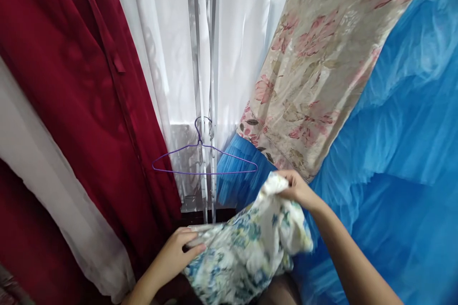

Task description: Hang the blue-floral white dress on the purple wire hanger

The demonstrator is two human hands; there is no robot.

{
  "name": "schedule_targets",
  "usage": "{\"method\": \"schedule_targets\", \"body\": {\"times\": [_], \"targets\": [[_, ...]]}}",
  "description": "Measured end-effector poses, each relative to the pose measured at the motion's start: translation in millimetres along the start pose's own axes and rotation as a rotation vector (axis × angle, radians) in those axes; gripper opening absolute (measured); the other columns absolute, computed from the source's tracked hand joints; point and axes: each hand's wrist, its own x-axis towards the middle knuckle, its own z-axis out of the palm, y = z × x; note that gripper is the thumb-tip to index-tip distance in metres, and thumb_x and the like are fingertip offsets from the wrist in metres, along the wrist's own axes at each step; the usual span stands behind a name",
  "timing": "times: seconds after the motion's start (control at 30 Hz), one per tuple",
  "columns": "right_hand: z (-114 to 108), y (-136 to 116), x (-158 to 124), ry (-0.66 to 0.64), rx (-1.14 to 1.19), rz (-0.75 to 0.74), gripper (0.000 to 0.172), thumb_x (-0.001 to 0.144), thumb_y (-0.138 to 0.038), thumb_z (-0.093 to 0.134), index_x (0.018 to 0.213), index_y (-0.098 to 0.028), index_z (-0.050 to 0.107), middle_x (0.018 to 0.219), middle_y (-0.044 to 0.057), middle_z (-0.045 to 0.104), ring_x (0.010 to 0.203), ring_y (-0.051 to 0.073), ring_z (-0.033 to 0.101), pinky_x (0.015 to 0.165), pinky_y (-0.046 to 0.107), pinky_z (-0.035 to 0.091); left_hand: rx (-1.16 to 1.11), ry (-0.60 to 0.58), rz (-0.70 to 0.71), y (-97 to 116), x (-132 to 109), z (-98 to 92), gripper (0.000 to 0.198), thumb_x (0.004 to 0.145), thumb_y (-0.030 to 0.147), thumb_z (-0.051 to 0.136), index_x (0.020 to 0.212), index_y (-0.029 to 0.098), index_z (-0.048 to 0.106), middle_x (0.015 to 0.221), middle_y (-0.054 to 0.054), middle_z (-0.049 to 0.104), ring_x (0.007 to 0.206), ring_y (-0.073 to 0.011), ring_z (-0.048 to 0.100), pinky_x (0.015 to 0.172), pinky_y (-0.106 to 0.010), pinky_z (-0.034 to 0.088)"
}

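A white cloth with blue, green and yellow flowers [243, 252] is stretched between my two hands at the bottom centre, partly blurred. My left hand [181, 250] grips its left edge, thumb on top. Higher up, my right hand [291, 186] pinches the upper right corner, which is bunched up. Just above the cloth, a thin purple hanger [204, 173] hangs by its hook on a white metal stand [205, 195], with no garment on it.
Dark red fabric [121, 152] and white drapes [168, 47] hang on the left and behind. To the right hang a beige floral garment [304, 86] and a wide blue tulle one [400, 152], close to my right arm.
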Motion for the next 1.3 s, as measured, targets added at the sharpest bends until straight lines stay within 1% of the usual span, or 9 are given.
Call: {"method": "schedule_targets", "body": {"times": [0.07,0.13,0.33,0.5,0.67,0.83,1.0,1.17,1.3], "targets": [[-23.3,-2.8,37.7,0.140,0.059,-0.018,0.016,0.058,-0.019,0.077,0.073,-0.015,0.072,0.061,-0.003,0.064,0.052,0.011,0.049,0.050,0.022,0.035,-0.006,0.109,0.087,9.4,6.7,-18.4,0.036,0.091,0.048,0.060,0.074,0.018,0.072,0.083,-0.006,0.068,0.087,-0.0235,0.062,0.086,-0.032,0.050],[-31.1,-2.0,79.8,0.135,0.098,0.022,0.013,0.055,-0.020,0.077,0.063,-0.016,0.068,0.055,-0.005,0.061,0.049,0.010,0.045,0.047,0.021,0.033,-0.004,0.202,0.183,27.3,12.8,-31.3,0.035,0.093,0.045,0.059,0.072,0.019,0.069,0.078,-0.006,0.066,0.084,-0.0220,0.060,0.087,-0.033,0.049],[13.8,8.9,157.8,-0.119,0.198,0.158,0.020,0.062,-0.030,0.077,0.073,-0.017,0.067,0.060,-0.002,0.066,0.053,0.015,0.058,0.052,0.024,0.045,0.073,0.325,0.307,61.8,15.5,-64.5,0.039,0.097,0.040,0.056,0.064,0.018,0.058,0.073,-0.003,0.058,0.079,-0.0188,0.055,0.087,-0.032,0.046],[35.7,12.7,149.4,-0.319,0.226,0.232,0.032,0.065,-0.036,0.086,0.082,-0.015,0.070,0.070,0.003,0.073,0.058,0.017,0.066,0.057,0.026,0.051,0.242,0.292,0.203,27.8,2.5,-110.4,0.038,0.098,0.044,0.053,0.072,0.019,0.065,0.072,-0.002,0.058,0.081,-0.0194,0.056,0.082,-0.030,0.044],[26.5,4.9,138.7,-0.365,0.200,0.264,0.029,0.071,-0.037,0.085,0.080,-0.012,0.073,0.070,0.005,0.075,0.058,0.016,0.067,0.058,0.025,0.052,0.519,0.180,0.086,-33.0,9.7,-163.4,0.031,0.090,0.053,0.061,0.092,0.026,0.075,0.095,-0.004,0.070,0.097,-0.0247,0.060,0.100,-0.041,0.037],[26.4,-9.9,135.5,-0.382,0.171,0.295,0.026,0.072,-0.034,0.085,0.079,-0.011,0.074,0.072,0.005,0.077,0.060,0.017,0.070,0.059,0.025,0.052,0.575,0.354,0.026,-46.2,40.5,-211.4,0.031,0.095,0.045,0.047,0.100,0.028,0.072,0.099,-0.005,0.072,0.102,-0.0285,0.060,0.097,-0.044,0.041],[38.2,-3.7,131.3,-0.358,0.230,0.339,0.028,0.070,-0.033,0.084,0.087,-0.012,0.075,0.083,0.008,0.080,0.073,0.022,0.074,0.073,0.030,0.056,0.232,0.547,0.175,0.2,92.4,-205.4,0.027,0.094,0.036,0.043,0.111,0.023,0.060,0.118,-0.007,0.069,0.101,-0.0233,0.065,0.090,-0.035,0.048],[36.4,12.3,118.1,-0.237,0.220,0.351,0.036,0.077,-0.047,0.080,0.090,-0.014,0.074,0.081,0.006,0.078,0.067,0.019,0.071,0.066,0.028,0.055,0.143,0.602,-0.024,22.8,128.9,-183.4,0.038,0.078,0.050,0.068,0.098,0.021,0.055,0.073,0.001,0.064,0.066,-0.0182,0.059,0.063,-0.027,0.041],[29.4,24.3,82.2,-0.058,0.194,0.184,0.035,0.080,-0.052,0.077,0.087,-0.017,0.074,0.082,0.002,0.077,0.070,0.017,0.069,0.066,0.025,0.052,0.074,0.524,0.043,25.8,119.2,-180.0,0.043,0.087,0.058,0.056,0.070,0.018,0.054,0.060,0.002,0.053,0.059,-0.0148,0.049,0.057,-0.025,0.034]]}}
